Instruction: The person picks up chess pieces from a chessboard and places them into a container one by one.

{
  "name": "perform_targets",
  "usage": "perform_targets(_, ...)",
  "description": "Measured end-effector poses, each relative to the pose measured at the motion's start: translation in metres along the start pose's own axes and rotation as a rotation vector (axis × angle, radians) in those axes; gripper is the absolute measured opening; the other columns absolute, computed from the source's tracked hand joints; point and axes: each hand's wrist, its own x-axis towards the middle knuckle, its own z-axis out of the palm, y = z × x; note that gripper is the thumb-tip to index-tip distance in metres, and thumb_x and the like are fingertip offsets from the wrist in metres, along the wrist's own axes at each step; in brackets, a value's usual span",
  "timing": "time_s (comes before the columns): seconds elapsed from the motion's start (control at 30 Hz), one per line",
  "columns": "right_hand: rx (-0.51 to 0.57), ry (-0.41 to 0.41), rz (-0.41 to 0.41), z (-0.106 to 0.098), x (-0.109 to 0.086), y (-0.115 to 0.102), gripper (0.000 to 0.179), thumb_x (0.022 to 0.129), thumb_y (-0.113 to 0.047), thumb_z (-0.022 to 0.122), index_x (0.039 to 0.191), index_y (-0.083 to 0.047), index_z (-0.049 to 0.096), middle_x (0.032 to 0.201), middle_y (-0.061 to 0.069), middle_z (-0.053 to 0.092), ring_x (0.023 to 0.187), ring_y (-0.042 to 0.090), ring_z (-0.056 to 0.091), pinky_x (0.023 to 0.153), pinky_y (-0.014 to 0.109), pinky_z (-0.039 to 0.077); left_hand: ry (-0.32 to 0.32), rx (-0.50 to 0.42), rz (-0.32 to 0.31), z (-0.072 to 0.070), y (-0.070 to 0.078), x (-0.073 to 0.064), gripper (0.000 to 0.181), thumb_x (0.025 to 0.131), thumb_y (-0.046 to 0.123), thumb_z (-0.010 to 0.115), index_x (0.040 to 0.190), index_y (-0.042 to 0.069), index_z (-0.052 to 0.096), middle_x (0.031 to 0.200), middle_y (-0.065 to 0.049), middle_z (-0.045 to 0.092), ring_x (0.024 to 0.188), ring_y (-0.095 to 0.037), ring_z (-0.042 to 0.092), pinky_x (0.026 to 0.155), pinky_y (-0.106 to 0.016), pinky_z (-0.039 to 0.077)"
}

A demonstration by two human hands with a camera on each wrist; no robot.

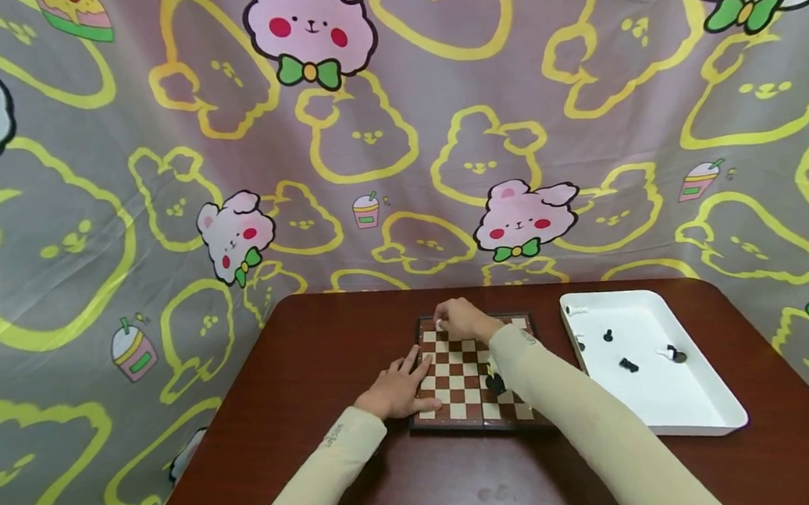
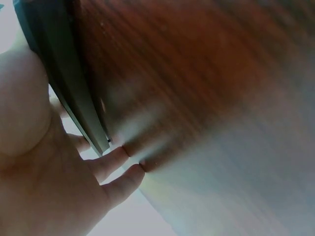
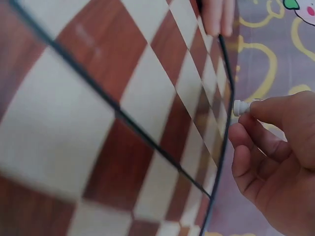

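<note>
A brown-and-cream chessboard [image 1: 456, 390] lies flat on the table. My left hand [image 1: 398, 390] rests on its left edge with the fingers spread; in the left wrist view the same hand [image 2: 54, 172] lies along the dark side of the board [image 2: 64, 73], two fingertips reaching the wood. At the board's far left corner my right hand [image 1: 462, 319] pinches a small white chess piece [image 1: 439, 325]. The right wrist view shows the white piece [image 3: 240, 107] between thumb and fingers, its base pointing at the board. Black pieces [image 1: 494, 384] stand partly hidden behind the right sleeve.
A white tray [image 1: 658, 415] stands right of the board, holding several loose black and white chess pieces, among them a black one [image 1: 628, 364]. The dark red table [image 1: 313, 353] meets a patterned cloth [image 1: 425, 141] behind and at the sides.
</note>
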Motion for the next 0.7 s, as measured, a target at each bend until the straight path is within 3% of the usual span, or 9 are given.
perform_targets(0.3,0.016,0.015,-0.015,-0.027,-0.024,0.017,0.02,0.098,-0.016,0.053,0.107,-0.005,0.067,0.093,0.002,0.065,0.076,0.013,0.059,0.07,0.035,0.049,-0.008,-0.042,-0.004,-0.005,0.0,-0.004,0.089,0.085,0.069,0.045,0.154,0.022,0.015,0.158,-0.011,0.004,0.136,-0.038,0.026,0.099,-0.055,0.034)
perform_targets(0.53,0.027,0.012,-0.006,-0.052,-0.05,0.027,0.022,0.098,-0.016,0.051,0.108,-0.003,0.065,0.091,0.01,0.067,0.067,0.013,0.057,0.063,0.033,0.047,0.003,-0.035,0.008,-0.005,0.001,-0.002,0.089,0.085,0.068,0.046,0.154,0.02,0.016,0.158,-0.013,0.004,0.135,-0.039,0.027,0.098,-0.056,0.035)
perform_targets(0.7,-0.02,0.03,-0.028,-0.072,-0.072,0.032,0.018,0.097,-0.015,0.053,0.103,-0.004,0.066,0.084,0.005,0.066,0.063,0.012,0.056,0.061,0.033,0.046,-0.012,-0.03,0.004,-0.006,0.003,-0.001,0.089,0.085,0.068,0.046,0.154,0.021,0.014,0.158,-0.012,0.002,0.135,-0.04,0.026,0.099,-0.055,0.034)
